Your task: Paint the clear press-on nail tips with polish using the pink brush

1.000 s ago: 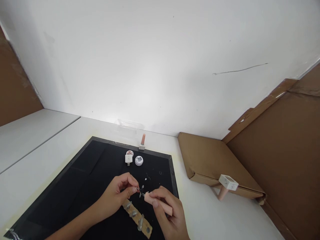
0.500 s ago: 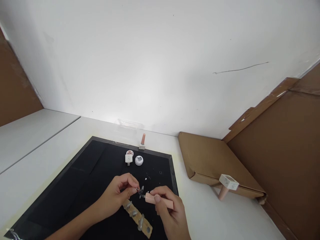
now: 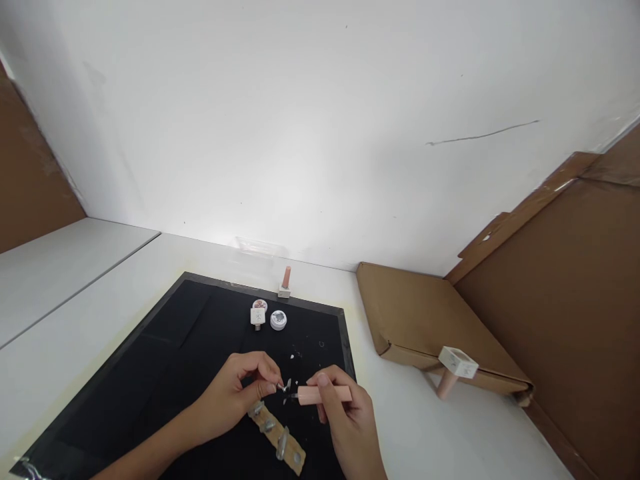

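My left hand (image 3: 245, 387) pinches a small shiny piece (image 3: 285, 387) between thumb and fingertips; its exact shape is too small to tell. My right hand (image 3: 347, 413) grips a pink brush cap (image 3: 323, 395), whose thin tip points left at the small piece. Below my left fingertips lies a tan strip (image 3: 274, 432) bearing several clear, nail-like pieces. Beyond the hands, an opened white square bottle (image 3: 257, 316) stands by a round pot with coloured bits (image 3: 260, 305) and a white round pot (image 3: 279, 320).
A pink-capped bottle (image 3: 285, 283) stands at the back edge of the black mat (image 3: 170, 333). Another pink-capped bottle (image 3: 457, 363) is at the right, by a flat cardboard box (image 3: 430, 313). A clear tray (image 3: 260, 247) lies near the wall. Small specks dot the mat.
My right hand has turned the pink brush cap closer to level and shifted it slightly right. The small piece in my left fingers has tilted and moved slightly.
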`<state>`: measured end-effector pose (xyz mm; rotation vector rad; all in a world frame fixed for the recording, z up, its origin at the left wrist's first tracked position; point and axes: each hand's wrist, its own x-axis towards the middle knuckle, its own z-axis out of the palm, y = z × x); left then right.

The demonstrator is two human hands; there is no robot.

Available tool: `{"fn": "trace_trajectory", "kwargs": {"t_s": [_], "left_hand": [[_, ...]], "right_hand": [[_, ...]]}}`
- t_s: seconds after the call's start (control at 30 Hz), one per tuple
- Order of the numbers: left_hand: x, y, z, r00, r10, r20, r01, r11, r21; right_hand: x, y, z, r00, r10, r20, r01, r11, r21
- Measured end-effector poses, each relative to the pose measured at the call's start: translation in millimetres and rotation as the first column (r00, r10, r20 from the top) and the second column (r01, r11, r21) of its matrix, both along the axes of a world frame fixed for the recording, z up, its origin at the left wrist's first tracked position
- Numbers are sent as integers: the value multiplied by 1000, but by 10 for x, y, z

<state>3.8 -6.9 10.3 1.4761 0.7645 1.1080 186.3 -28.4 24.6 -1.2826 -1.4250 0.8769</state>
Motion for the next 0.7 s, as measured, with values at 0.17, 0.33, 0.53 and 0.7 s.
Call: {"fn": "trace_trajectory", "kwargs": {"t_s": [0.17, 0.33, 0.53, 0.7], "left_hand": [[-7, 3, -7, 1000, -1, -7, 1, 1000, 10], [-10, 1, -21, 1000, 0, -12, 1, 1000, 10], [-15, -6, -22, 1000, 4, -15, -4, 1000, 4], [-13, -2, -15, 1000, 5, -11, -5, 1000, 2]], "right_hand": [[-23, -25, 42, 999, -36, -16, 35, 999, -14], [-15, -9, 47, 1000, -25, -19, 25, 1000, -3], [19, 15, -11, 1000, -15, -6, 15, 999, 29], [15, 13, -46, 1000, -30, -4, 30, 998, 53]]}}
